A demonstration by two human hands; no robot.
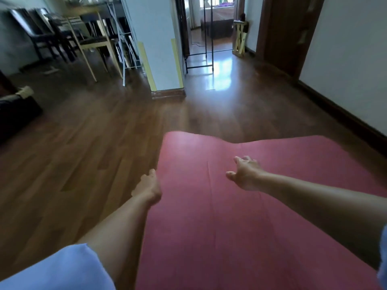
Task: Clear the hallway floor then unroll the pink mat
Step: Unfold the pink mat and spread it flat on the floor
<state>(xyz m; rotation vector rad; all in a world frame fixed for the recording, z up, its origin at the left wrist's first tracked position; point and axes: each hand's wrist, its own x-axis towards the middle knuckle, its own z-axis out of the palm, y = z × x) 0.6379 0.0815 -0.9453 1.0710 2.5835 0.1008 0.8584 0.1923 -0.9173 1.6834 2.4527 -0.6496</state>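
One pink mat (240, 216) lies unrolled on the wooden floor (94, 143), with bare boards ahead of its wavy far edge and to its left, and the right-hand skirting (345, 117) near. Of the two grips, the right grip (246, 174) is spread open above the mat. The left grip (147, 186) sits at the mat's left edge, perhaps curled round it; blur hides which.

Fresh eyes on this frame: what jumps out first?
The pink mat dominates, spread over the wooden floor at lower centre and right, its far edge wavy. Two bare arms reach out over it: the left hand at the mat's left edge, the right hand above its middle with fingers spread. Further back, a bright glare sits on the hallway boards.
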